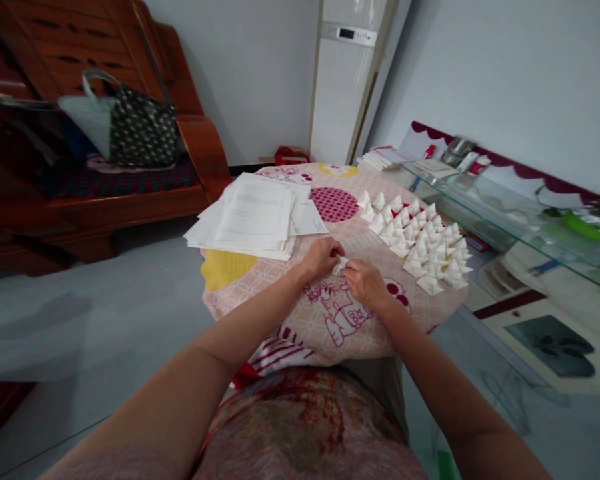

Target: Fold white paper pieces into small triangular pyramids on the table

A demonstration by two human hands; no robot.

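Near the middle of the round table, a small folded piece of printed paper [339, 267] is held between both hands. My left hand [323, 257] pinches its left side, fingers bent together. From the right, my right hand [364, 280] grips the other side with thumb and fingers closed. Just beyond the hands lies a flat printed paper strip [359, 242]. To the right stand rows of several small white folded paper pieces [415, 233], pointed at the top. A stack of printed sheets [255, 213] rests at the left, its edges uneven.
A patterned cloth [280, 300] covers the table. At the right is a glass-topped cabinet [510, 227] carrying papers and small items. A wooden bench [200, 153] with a dark patterned bag [143, 127] stands at the left. Behind the table rises a white upright appliance [343, 87].
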